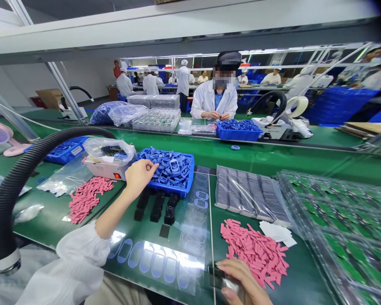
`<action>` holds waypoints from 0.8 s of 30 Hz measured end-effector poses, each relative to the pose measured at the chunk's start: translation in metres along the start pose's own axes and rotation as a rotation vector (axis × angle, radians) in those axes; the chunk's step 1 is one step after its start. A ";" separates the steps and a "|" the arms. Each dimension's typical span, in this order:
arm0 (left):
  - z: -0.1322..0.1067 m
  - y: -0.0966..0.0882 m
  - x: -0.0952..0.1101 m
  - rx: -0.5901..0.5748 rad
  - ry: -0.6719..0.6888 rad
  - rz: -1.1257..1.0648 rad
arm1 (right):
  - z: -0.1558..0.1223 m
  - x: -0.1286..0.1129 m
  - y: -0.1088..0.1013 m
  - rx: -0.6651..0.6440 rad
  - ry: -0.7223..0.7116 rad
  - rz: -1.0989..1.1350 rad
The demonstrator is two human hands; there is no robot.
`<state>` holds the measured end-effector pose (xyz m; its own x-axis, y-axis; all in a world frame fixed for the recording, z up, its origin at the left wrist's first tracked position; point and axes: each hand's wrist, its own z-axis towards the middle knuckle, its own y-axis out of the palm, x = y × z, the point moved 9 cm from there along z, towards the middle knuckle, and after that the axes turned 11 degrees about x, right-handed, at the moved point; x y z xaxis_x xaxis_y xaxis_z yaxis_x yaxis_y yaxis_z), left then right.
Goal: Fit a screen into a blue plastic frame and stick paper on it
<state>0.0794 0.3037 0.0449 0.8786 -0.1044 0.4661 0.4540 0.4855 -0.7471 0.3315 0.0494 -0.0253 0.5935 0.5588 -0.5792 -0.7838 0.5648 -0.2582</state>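
Observation:
My left hand [139,174] reaches forward to the near left edge of a blue tray [184,186] heaped with blue plastic frames [169,166]. Its fingers are curled together over the frames, pinching something I cannot make out. My right hand [244,281] rests at the bottom edge, fingers closed on a small dark flat part [216,276] beside a pile of pink strips [255,250]. Black blocks [157,207] stand in rows just in front of the blue tray on a clear plate [165,254].
A second pink strip pile [87,197] lies left, near a white device under a plastic bag [108,159]. A black corrugated hose [15,182] arcs at far left. Stacked clear trays [339,220] with green parts fill the right. A person in a white coat [214,99] works opposite.

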 end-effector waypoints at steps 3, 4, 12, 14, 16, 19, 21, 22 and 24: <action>-0.007 -0.013 -0.002 0.040 -0.047 -0.184 | 0.003 -0.004 0.001 0.008 0.052 -0.021; -0.012 -0.017 0.000 0.036 -0.062 -0.269 | 0.002 -0.003 0.002 0.005 0.068 -0.028; -0.137 -0.017 0.040 -0.452 -0.329 -0.960 | -0.008 -0.004 -0.008 0.091 0.134 -0.065; -0.190 -0.008 0.051 -0.645 -0.610 -1.261 | -0.006 -0.017 -0.015 0.189 0.165 -0.030; -0.233 -0.005 0.063 -0.738 -0.792 -1.436 | -0.001 -0.037 -0.018 0.278 0.184 0.063; -0.274 -0.009 0.079 -0.786 -0.760 -1.526 | 0.006 -0.068 -0.011 0.308 0.156 0.139; -0.286 -0.015 0.077 -0.731 -0.665 -1.495 | 0.006 -0.081 -0.002 0.259 0.150 0.128; -0.289 -0.019 0.072 -0.698 -0.619 -1.466 | 0.004 -0.082 0.003 0.232 0.171 0.123; -0.294 -0.026 0.064 -0.694 -0.510 -1.409 | -0.004 -0.076 0.008 0.204 0.283 0.132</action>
<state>0.1672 0.0291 -0.0458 -0.3284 0.2473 0.9116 0.9006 -0.2088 0.3811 0.2798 0.0088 0.0133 0.3938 0.4608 -0.7954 -0.7807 0.6245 -0.0247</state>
